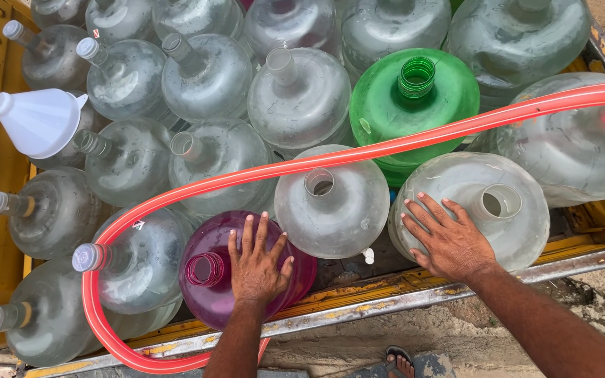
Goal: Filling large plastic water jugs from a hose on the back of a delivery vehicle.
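My left hand point(258, 262) lies flat with fingers spread on the shoulder of a magenta water jug point(213, 294), whose neck is uncapped. On a clear, uncapped jug point(519, 231) to the right rests my right hand point(449, 240), palm down and fingers apart. Neither hand grips anything. Between the two stands another clear open jug point(330, 210). A red hose point(358, 154) curves across the jugs and loops down around the front left.
Many clear jugs, several capped, fill a yellow truck bed point(358, 294). A green open jug point(414, 98) stands behind. A white funnel point(36, 119) sits at the left. Below the metal edge lie sandy ground and a sandalled foot point(400, 364).
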